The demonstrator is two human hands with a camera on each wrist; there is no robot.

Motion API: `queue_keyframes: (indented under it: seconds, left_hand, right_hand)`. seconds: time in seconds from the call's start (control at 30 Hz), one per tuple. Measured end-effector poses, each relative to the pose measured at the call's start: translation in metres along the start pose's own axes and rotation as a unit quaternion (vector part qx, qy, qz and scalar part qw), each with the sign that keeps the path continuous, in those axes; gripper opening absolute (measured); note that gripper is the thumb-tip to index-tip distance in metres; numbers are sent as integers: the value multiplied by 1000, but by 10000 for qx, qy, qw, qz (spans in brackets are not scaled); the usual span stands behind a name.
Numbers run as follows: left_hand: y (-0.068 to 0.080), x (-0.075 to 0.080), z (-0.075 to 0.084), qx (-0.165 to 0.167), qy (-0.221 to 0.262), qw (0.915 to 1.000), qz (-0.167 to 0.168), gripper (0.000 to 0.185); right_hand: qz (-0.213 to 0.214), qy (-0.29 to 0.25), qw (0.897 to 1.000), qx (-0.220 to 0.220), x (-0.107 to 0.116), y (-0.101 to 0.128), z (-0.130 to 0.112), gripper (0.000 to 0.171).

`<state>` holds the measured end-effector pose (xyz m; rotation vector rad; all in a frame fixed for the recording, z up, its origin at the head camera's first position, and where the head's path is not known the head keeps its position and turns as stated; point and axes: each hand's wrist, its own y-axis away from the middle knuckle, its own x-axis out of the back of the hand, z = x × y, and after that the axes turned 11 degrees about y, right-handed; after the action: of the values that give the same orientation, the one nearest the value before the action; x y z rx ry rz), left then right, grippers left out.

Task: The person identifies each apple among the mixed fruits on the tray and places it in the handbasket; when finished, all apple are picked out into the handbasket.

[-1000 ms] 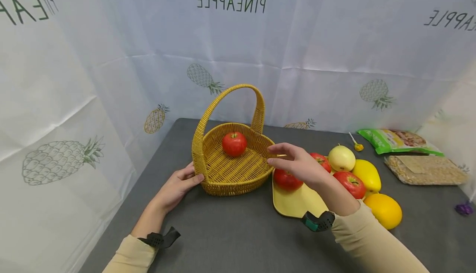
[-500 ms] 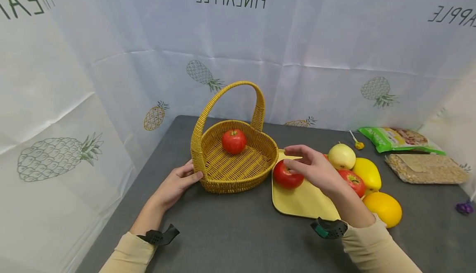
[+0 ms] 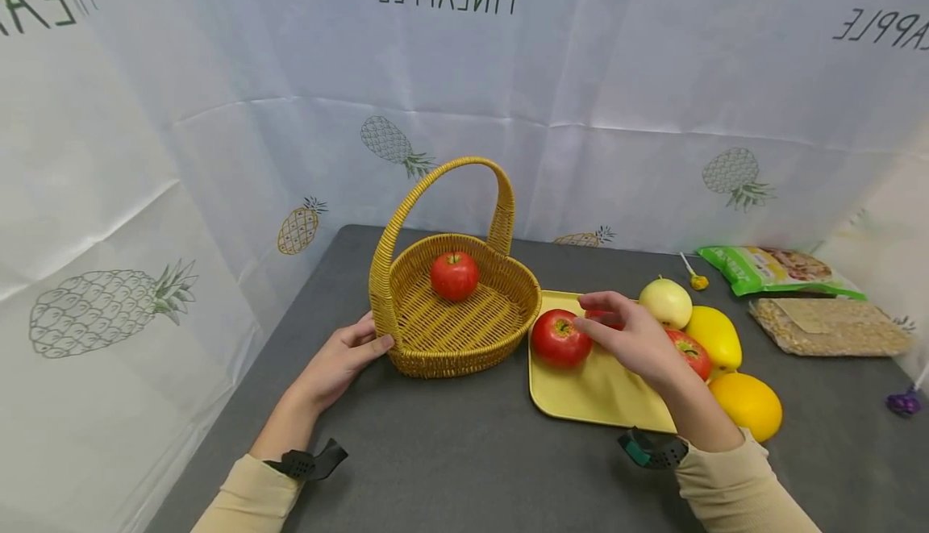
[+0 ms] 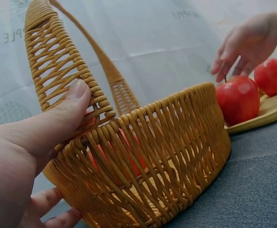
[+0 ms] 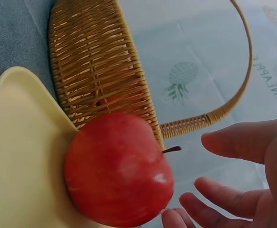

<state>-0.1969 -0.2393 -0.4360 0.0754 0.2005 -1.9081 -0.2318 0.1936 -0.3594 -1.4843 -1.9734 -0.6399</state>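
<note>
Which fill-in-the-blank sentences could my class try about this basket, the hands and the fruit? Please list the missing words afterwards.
1. The left hand grips the wicker basket near the foot of its arched ____.
2. The apple inside the basket is ____ in colour.
3. In the head view, the right hand appears over a ____ tray.
4. In that view, the basket stands to the ____ of the tray.

Missing words: handle, red, yellow, left.

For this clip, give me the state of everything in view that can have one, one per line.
Basket: upright, one red apple inside
Left hand: grips the basket
Right hand: fingers apart, holding nothing
Apple beside the basket: stem up, not held
Tray: flat, bearing fruit
Green packet: lying flat, seal unclear
Clear packet: lying flat, seal unclear
</note>
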Motion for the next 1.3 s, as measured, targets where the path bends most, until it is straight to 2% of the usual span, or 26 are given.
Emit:
queue_keyframes:
  seconds: [0.2, 0.53, 0.87, 1.13, 1.3]
  left_hand:
    - [-1, 1, -1, -49, -1, 10000, -77, 52]
    - [-2, 1, -2, -24, -24, 10000, -88, 52]
    - [-2, 1, -2, -2, -130, 9999, 18, 53]
    - [-2, 1, -1, 17, -142, 9999, -5, 53]
    - [-2, 1, -1, 34, -128, 9999, 20, 54]
  right_hand:
    - [-50, 93, 9999, 41, 1, 1, 6, 59]
    - [-332, 34, 9994, -114, -1, -1, 14, 73]
    - [-302, 86, 9995, -89, -11, -13, 27, 81]
    - [-818, -834, 9930, -154, -13, -16, 31, 76]
    - [-1007, -1010, 9895, -235, -14, -18, 33, 78]
